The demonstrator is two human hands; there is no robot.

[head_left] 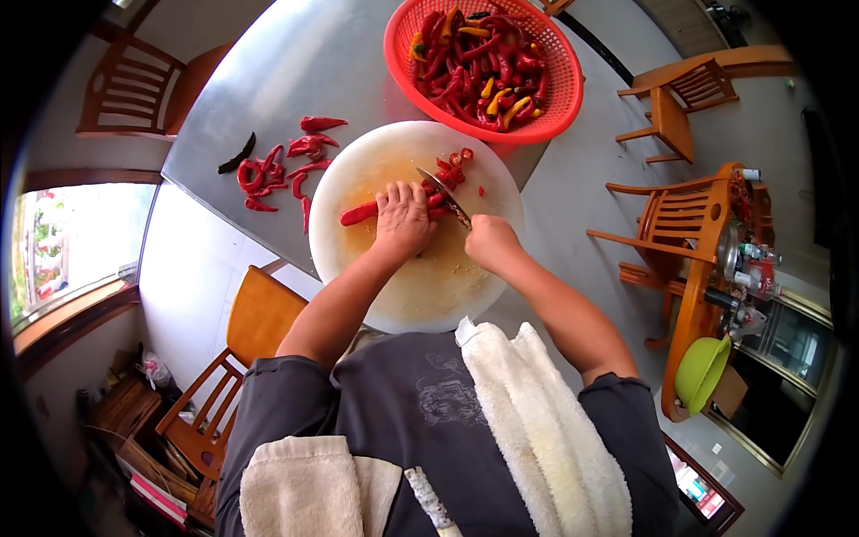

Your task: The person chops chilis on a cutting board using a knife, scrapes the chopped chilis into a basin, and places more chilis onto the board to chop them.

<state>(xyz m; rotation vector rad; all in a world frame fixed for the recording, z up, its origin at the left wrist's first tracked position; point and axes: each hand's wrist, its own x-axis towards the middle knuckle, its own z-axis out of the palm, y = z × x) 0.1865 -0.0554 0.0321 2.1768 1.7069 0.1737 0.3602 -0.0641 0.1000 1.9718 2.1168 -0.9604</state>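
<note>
A round white cutting board (420, 300) lies near the table's front edge, stained orange and dotted with seeds. My left hand (404, 217) presses down on a long red chili pepper (358, 213), its fingers bent over the middle part. In my right hand (492, 242) is the handle of a kitchen knife (447, 197). The blade slants up and left across the pepper's right part, close to my left fingers. Cut red chili pieces (452, 170) lie beyond the blade. What is under my left palm is hidden.
A red plastic basket (394, 54) of red and yellow chilies stands behind the board. Several loose red chilies (259, 174) and one dark chili (237, 153) lie left on the metal table (295, 72). Wooden chairs (259, 313) stand around. An ash-tipped cigarette (429, 501) shows close below.
</note>
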